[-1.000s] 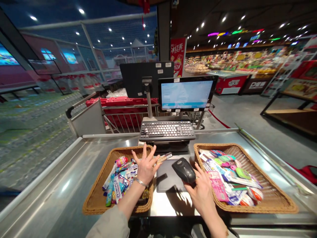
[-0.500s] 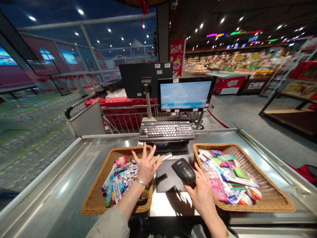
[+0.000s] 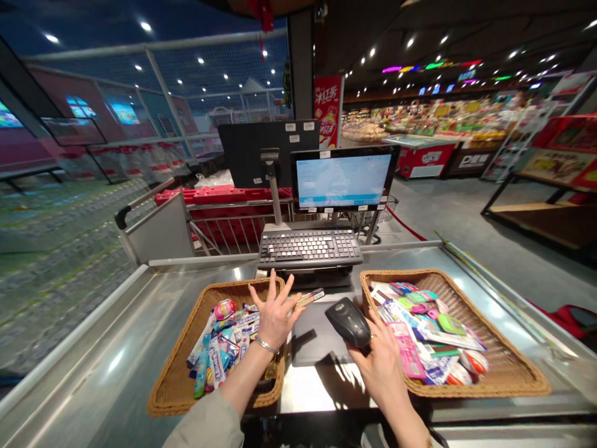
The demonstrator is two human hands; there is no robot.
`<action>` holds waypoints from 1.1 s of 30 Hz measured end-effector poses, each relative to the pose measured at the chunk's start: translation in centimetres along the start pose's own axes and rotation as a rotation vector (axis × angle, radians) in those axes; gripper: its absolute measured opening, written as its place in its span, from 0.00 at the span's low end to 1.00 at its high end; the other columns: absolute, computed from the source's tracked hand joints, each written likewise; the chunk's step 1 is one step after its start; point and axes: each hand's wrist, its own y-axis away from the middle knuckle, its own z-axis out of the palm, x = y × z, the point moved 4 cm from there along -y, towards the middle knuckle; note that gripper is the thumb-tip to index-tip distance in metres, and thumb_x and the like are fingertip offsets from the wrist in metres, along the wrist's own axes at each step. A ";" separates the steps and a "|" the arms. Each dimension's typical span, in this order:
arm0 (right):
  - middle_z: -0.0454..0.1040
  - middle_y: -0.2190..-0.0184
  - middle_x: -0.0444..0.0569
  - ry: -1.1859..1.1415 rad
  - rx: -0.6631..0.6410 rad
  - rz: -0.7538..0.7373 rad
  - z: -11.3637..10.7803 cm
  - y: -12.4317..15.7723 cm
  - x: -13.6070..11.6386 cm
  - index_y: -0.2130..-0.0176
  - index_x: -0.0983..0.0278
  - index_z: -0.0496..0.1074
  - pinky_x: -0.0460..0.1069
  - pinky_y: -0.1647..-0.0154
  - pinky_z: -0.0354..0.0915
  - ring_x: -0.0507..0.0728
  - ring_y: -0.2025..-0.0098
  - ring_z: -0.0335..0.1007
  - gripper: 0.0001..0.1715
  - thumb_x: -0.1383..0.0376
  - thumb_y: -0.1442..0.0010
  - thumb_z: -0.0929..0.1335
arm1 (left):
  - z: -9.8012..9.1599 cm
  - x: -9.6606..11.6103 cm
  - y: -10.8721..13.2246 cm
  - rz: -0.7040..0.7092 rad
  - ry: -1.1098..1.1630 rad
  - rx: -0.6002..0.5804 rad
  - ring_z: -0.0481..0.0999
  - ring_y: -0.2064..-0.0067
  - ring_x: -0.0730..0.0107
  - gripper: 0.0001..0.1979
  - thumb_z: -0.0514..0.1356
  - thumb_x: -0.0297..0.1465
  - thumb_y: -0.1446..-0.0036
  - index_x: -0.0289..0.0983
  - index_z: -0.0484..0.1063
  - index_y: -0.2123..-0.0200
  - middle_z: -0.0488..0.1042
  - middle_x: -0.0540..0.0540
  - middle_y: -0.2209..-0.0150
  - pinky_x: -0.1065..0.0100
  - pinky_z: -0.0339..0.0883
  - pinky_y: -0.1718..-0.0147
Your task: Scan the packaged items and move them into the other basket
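Observation:
My left hand (image 3: 276, 314) pinches a slim, narrow pack (image 3: 310, 298) between thumb and forefinger, the other fingers spread. What is in the pack I cannot make out; a pale end with dark marks faces right. In my right hand (image 3: 377, 354) is a black handheld barcode scanner (image 3: 347, 322), its head aimed up and left toward the pack, a short gap apart. Below the left wrist lies a wicker basket (image 3: 173, 367) of candy bars and small sweets (image 3: 224, 345). Another wicker basket (image 3: 517, 367), holding colourful packets and toy-like sweets (image 3: 433, 323), stands beside my right hand.
A keyboard (image 3: 310, 247) sits behind my hands, with a lit monitor (image 3: 344, 180) above it and a second screen's dark back (image 3: 268, 146) to its left. Under the hands is a dark flat plate (image 3: 308, 348) set in the metal counter (image 3: 112, 348). A cart (image 3: 228, 221) stands beyond.
The view has shifted slightly, so the surroundings sit a little further left. Both hands keep nearly the same pose, still holding the slim pack and the scanner.

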 end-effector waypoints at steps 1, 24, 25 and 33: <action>0.75 0.49 0.55 0.001 0.014 0.001 -0.1 0.0 0.1 0.55 0.63 0.74 0.67 0.38 0.56 0.68 0.36 0.59 0.17 0.62 0.45 0.67 | 0.0 0.1 -0.1 0.001 0.008 -0.002 0.51 0.31 0.42 0.08 0.65 0.39 0.44 0.49 0.79 0.60 0.70 0.48 0.41 0.26 0.21 0.41; 0.73 0.48 0.62 0.144 0.260 0.223 -5.0 1.3 6.2 0.53 0.68 0.74 0.64 0.40 0.58 0.68 0.39 0.61 0.24 0.55 0.43 0.66 | 2.8 6.5 -3.9 0.167 0.144 -0.034 0.51 0.31 0.40 0.09 0.64 0.41 0.44 0.50 0.79 0.60 0.70 0.48 0.40 0.23 0.24 0.41; 0.73 0.48 0.62 0.149 0.265 0.230 -5.3 1.4 6.3 0.54 0.68 0.74 0.65 0.40 0.58 0.68 0.39 0.61 0.23 0.55 0.42 0.66 | 2.9 6.9 -4.0 0.169 0.155 -0.035 0.51 0.31 0.41 0.09 0.64 0.41 0.44 0.50 0.79 0.60 0.70 0.48 0.40 0.24 0.24 0.41; 0.72 0.46 0.63 0.188 0.304 0.279 -7.3 2.0 8.0 0.53 0.68 0.74 0.64 0.40 0.58 0.67 0.38 0.61 0.26 0.52 0.42 0.65 | 3.9 9.6 -4.8 0.189 0.235 -0.022 0.52 0.32 0.41 0.08 0.63 0.41 0.43 0.50 0.79 0.61 0.71 0.48 0.41 0.24 0.24 0.41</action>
